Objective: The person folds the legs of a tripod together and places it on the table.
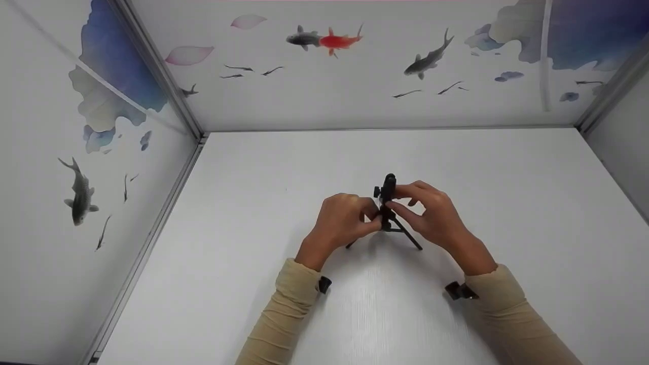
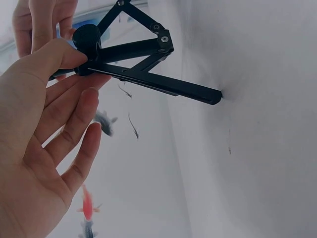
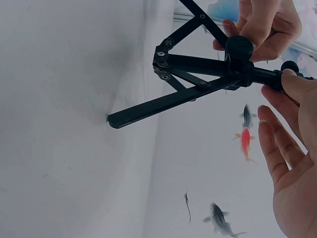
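A small black tripod [image 1: 388, 188] stands on the white table with its legs spread. In the left wrist view, the tripod's leg [image 2: 163, 83] reaches the table, and hinged braces join the legs to the centre column. My left hand [image 1: 345, 219] pinches the tripod near the leg joint, thumb beside a round knob [image 2: 87, 37]. Higher up, my right hand [image 1: 431, 210] pinches the upper column between thumb and index finger. The right wrist view shows a smaller knob [image 3: 290, 66] by that thumb; the other fingers of the right hand [image 3: 297, 163] are held off the tripod.
The white table [image 1: 243, 203] is bounded by a back panel [image 1: 355, 101] and a left panel [image 1: 40, 167], both printed with fish and blue patches. Another panel [image 1: 623, 126] rises at the right. Small black devices [image 1: 460, 290] sit at both sleeve cuffs.
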A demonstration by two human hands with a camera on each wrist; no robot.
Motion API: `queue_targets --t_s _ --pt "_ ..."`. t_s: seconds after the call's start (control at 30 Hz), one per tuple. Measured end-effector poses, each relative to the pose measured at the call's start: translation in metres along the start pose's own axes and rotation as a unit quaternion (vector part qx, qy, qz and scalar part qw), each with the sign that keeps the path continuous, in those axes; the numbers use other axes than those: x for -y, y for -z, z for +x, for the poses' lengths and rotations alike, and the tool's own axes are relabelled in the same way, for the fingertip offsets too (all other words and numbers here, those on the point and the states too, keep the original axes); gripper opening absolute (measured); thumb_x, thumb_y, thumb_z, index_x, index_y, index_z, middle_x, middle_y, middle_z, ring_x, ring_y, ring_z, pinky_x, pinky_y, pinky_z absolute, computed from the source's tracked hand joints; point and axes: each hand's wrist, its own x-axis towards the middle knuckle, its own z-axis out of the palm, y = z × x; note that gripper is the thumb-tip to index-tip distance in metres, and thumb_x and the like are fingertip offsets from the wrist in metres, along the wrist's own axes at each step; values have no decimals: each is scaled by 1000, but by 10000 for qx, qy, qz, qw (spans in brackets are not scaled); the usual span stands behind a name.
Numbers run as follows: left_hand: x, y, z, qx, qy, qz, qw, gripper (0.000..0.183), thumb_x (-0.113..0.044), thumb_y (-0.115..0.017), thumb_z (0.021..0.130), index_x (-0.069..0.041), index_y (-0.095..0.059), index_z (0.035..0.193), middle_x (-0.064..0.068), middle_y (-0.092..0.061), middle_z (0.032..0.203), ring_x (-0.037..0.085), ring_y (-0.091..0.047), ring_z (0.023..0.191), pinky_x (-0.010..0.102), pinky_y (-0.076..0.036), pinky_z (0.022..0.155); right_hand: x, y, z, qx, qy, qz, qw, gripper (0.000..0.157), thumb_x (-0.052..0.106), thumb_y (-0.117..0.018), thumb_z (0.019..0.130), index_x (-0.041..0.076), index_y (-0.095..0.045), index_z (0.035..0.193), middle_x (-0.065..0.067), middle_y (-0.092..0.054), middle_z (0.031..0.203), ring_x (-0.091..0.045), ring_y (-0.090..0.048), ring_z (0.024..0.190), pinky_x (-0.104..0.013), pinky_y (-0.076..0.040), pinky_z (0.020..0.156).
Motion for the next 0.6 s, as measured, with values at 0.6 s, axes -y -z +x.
queue_targets --t_s 0.6 --pt "0 1 0 -39 7 -19 10000 10 -31 -78 92 -24 -84 90 -15 -79 78 3 -62 64 22 -43 59 0 1 1 49 -1 -17 10000 30 10 -84 95 13 -79 124 2 -83 114 -13 -72 103 -17 -54 82"
